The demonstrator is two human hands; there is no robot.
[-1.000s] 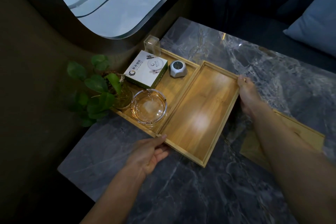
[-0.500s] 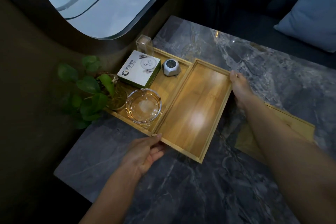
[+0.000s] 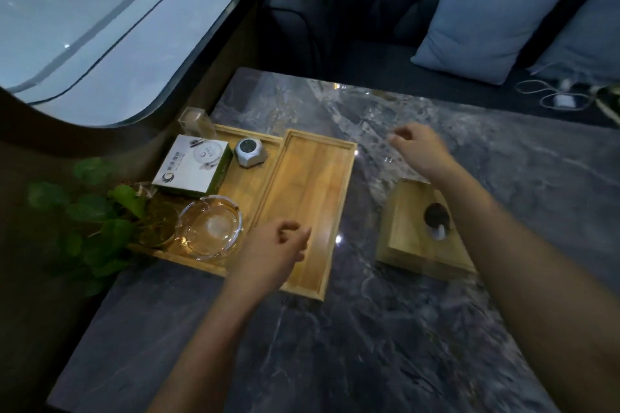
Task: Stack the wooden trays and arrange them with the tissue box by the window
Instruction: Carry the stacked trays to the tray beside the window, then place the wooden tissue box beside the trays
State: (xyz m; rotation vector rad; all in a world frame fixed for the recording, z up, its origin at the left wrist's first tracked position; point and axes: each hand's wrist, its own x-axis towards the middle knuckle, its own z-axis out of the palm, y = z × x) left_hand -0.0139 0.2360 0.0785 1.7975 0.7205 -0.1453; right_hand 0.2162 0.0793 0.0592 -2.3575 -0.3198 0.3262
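Two wooden trays lie side by side on the marble table (image 3: 385, 329) near the window (image 3: 100, 27). The empty tray (image 3: 312, 198) is on the right; the left tray (image 3: 240, 184) carries small items. A wooden tissue box (image 3: 407, 231) with a dark oval slot stands to the right of the trays, partly behind my right forearm. My left hand (image 3: 271, 251) hovers over the empty tray's near left corner, fingers loosely curled, holding nothing. My right hand (image 3: 419, 147) floats above the table beyond the tissue box, fingers relaxed and apart, apart from both trays.
The left tray holds a white and green carton (image 3: 191, 164), a small silver clock (image 3: 250, 152), a glass ashtray (image 3: 209, 228) and a clear holder (image 3: 196, 121). A leafy plant (image 3: 100, 214) sits at its left end. A dark sofa with pale cushions (image 3: 483, 17) lies beyond the table.
Both hands have let go of the empty tray's edges and lifted off it. The right hand rose up and right, uncovering the tissue box. The view tilted up toward the sofa.
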